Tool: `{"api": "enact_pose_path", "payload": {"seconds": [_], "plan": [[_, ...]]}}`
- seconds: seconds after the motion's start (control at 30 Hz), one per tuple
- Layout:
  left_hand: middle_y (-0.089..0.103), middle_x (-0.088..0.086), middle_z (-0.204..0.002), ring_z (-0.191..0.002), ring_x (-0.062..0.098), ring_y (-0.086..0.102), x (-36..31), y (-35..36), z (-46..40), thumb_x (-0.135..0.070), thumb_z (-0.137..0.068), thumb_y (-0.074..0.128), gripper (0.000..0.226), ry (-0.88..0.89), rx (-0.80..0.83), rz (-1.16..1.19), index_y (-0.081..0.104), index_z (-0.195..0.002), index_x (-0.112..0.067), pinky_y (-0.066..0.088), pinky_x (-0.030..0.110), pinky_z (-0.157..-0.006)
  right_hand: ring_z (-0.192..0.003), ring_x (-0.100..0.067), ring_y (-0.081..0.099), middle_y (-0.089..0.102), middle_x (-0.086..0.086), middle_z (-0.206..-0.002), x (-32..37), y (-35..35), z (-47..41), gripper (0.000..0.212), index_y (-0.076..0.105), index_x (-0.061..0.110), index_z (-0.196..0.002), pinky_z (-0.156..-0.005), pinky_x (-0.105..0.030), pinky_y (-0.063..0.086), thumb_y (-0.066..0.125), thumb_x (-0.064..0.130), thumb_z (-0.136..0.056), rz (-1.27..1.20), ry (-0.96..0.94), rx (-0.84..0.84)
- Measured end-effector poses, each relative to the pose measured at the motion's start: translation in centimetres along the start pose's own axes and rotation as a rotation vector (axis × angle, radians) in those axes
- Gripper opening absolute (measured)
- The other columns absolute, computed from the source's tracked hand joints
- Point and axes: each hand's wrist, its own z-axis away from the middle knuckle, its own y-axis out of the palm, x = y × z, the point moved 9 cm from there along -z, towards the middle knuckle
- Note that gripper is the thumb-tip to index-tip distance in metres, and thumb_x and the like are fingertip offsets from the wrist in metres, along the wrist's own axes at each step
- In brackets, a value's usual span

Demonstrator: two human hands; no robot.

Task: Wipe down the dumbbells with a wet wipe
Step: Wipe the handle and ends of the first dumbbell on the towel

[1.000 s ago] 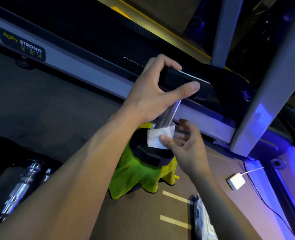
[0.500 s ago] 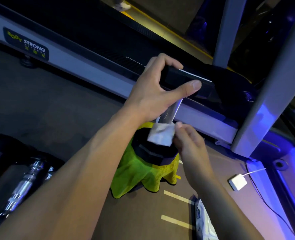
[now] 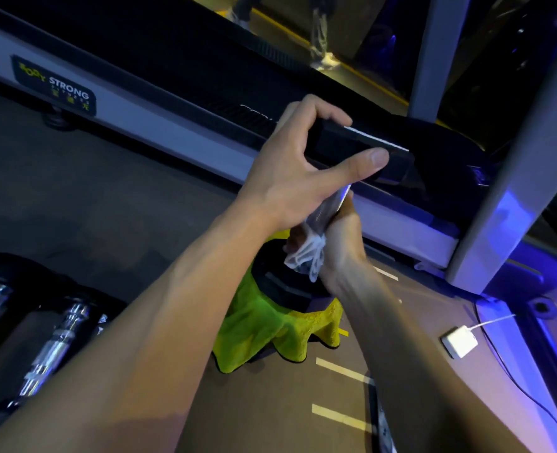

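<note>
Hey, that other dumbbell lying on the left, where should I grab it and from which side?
Grip the lying dumbbell by its chrome handle, coming from above with fingers wrapped across the bar. The handle is the narrow, exposed part between the dark heads, which look too broad to close a hand round. It lies flat, so the top is open. Both hands are busy now.
</note>
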Motion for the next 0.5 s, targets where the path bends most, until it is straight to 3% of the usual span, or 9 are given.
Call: {"api": "enact_pose_path", "payload": {"seconds": [0.07,0.13,0.2,0.27,0.33,0.4,0.5], "plan": [[0.054,-0.017,-0.117,-0.115,0.004,0.057,-0.1,0.0,-0.1,-0.055,-0.083,0.084,0.045,0.02,-0.018,-0.03,0.059,-0.115,-0.033,0.052,0.033,-0.095,-0.066,-0.03,0.065,0.07,-0.009,-0.073,-0.8,-0.3,0.2,0.074,0.069,0.017,-0.081,-0.066,-0.033,0.048,0.024,0.073,-0.1,-0.039,0.015,-0.1],[0.055,-0.018,-0.117,-0.114,0.002,0.057,0.0,0.1,-0.1,-0.057,-0.082,0.084,0.046,0.034,-0.033,-0.046,0.061,-0.114,-0.034,0.05,0.028,-0.097,-0.066,-0.023,0.067,0.07,-0.002,-0.068,-1.5,-0.6,0.9,0.074,0.073,0.02,-0.074,-0.064,-0.028,0.048,0.027,0.073,-0.1,-0.097,0.007,-0.155],[0.056,-0.017,-0.117,-0.11,-0.002,0.057,-0.1,0.3,-0.1,-0.055,-0.082,0.085,0.045,0.046,-0.042,-0.044,0.061,-0.113,-0.033,0.048,0.017,-0.089,-0.055,-0.016,0.068,0.07,-0.001,-0.061,-1.4,-0.4,2.0,0.067,0.073,0.019,-0.075,-0.05,-0.019,0.048,0.031,0.061,-0.106,-0.207,-0.055,-0.136],[0.056,-0.017,-0.117,-0.105,-0.005,0.057,-0.2,0.5,-0.1,-0.052,-0.082,0.086,0.043,0.049,-0.042,-0.035,0.062,-0.112,-0.032,0.046,0.009,-0.082,-0.06,-0.013,0.07,0.075,0.001,-0.067,-1.5,-0.2,3.3,0.05,0.074,0.019,-0.083,-0.059,-0.023,0.052,0.038,0.043,-0.108,-0.275,-0.109,-0.078],[0.056,-0.017,-0.115,-0.104,-0.006,0.058,-0.1,0.5,-0.4,-0.052,-0.082,0.086,0.043,0.042,-0.041,-0.026,0.062,-0.112,-0.032,0.046,0.007,-0.081,-0.059,-0.013,0.063,0.071,0.007,-0.066,-1.3,-0.7,4.6,0.04,0.073,0.022,-0.073,-0.065,-0.032,0.049,0.046,0.023,-0.102,-0.211,-0.218,-0.064],[0.055,-0.018,-0.114,-0.104,-0.007,0.056,0.1,0.5,-0.9,-0.052,-0.083,0.085,0.042,0.023,-0.033,-0.02,0.062,-0.112,-0.032,0.046,0.008,-0.079,-0.073,-0.01,0.066,0.074,0.012,-0.079,-0.7,-1.4,5.6,0.035,0.073,0.027,-0.087,-0.074,-0.037,0.053,0.049,0.004,-0.097,-0.037,-0.403,-0.089],[0.054,-0.02,-0.112,-0.109,-0.004,0.055,0.4,0.4,-1.4,-0.053,-0.083,0.083,0.043,0.01,-0.03,-0.019,0.062,-0.113,-0.031,0.044,0.016,-0.088,-0.116,-0.008,0.069,0.075,0.006,-0.122,-0.2,-1.1,6.1,0.042,0.063,0.018,-0.131,-0.103,-0.035,0.053,0.058,-0.007,-0.098,0.118,-0.57,-0.024]]}}
